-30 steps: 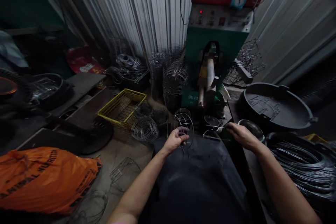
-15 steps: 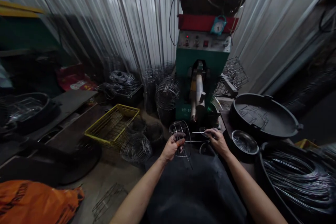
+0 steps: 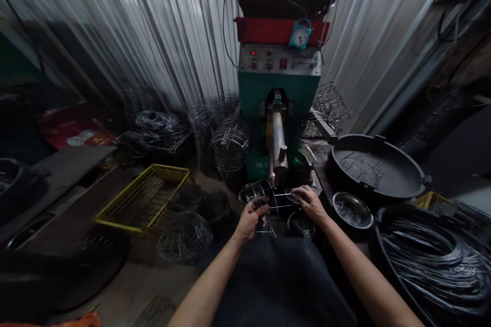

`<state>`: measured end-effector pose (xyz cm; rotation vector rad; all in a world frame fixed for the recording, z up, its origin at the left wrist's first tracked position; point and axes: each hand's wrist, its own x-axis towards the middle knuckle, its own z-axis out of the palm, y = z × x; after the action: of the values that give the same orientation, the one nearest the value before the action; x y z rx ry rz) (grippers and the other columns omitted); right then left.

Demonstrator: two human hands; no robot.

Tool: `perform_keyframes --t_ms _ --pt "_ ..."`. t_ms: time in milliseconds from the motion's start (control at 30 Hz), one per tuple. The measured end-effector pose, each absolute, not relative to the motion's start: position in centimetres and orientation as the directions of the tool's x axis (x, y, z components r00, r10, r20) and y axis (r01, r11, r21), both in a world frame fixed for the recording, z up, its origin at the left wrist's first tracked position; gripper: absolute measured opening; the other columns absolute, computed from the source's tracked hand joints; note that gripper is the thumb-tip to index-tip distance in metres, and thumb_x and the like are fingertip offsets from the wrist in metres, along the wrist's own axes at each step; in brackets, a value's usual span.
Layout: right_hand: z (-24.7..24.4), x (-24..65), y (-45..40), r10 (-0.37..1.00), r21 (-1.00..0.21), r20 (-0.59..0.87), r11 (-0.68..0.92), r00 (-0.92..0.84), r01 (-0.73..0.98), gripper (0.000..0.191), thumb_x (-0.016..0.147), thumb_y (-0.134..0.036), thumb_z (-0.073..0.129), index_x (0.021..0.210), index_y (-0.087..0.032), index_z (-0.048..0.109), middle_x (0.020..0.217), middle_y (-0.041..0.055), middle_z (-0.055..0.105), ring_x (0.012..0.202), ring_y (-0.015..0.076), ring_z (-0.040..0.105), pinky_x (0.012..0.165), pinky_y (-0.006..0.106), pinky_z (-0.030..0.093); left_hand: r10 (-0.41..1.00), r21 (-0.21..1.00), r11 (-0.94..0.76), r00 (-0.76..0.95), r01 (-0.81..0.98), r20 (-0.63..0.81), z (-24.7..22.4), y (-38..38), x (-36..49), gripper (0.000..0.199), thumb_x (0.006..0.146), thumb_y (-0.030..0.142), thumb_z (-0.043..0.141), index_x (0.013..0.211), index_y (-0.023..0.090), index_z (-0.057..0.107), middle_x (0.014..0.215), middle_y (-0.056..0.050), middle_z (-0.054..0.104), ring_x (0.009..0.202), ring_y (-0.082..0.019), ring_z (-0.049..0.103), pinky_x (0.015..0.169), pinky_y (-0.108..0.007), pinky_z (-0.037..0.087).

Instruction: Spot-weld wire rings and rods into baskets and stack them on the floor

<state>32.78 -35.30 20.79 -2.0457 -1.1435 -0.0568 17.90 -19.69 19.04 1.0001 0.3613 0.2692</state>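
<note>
In my left hand (image 3: 251,220) is a round wire frame (image 3: 258,187) of bent rings and bars, its fingers closed around the lower part. An orange wrap covers one finger. My right hand (image 3: 310,202) pinches the right end of a short straight metal rod (image 3: 283,194). The rod's left end meets the frame's right side, just under the electrode tip (image 3: 273,180) of a green spot welder (image 3: 253,107); whether rod and tip touch I cannot tell. A second bar (image 3: 286,206) runs from the frame below the rod.
A metal bowl of small wire pieces (image 3: 353,210), a wide black pan (image 3: 399,168) and a tub of long wires (image 3: 433,260) stand at right. At left are a yellow wire basket (image 3: 143,199) and wire coils (image 3: 184,237). A teal clock (image 3: 300,34) hangs on the welder.
My right hand has brought the rod leftward to the frame under the electrode. The orange glow at the tip has faded. The camera has turned to the right.
</note>
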Motion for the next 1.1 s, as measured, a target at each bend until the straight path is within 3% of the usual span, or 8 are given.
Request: perform_keyframes --t_ms 1100 --pt "20.8 35.5 -33.9 0.677 -0.633 0.416 -0.264 0.607 0.728 0.021 0.081 -0.037 0.048 0.076 -0.021 0.062 0.075 0.0037 0.060 0.078 0.0174 0.053 0.075 0.033 0.040 0.354 0.828 0.560 0.910 -0.023 -0.214 19.5 -18.4 20.1 0.039 0.057 0.026 0.071 0.090 0.014 0.055 0.054 0.004 0.053 0.035 -0.003 0.036 0.032 -0.016 0.029"
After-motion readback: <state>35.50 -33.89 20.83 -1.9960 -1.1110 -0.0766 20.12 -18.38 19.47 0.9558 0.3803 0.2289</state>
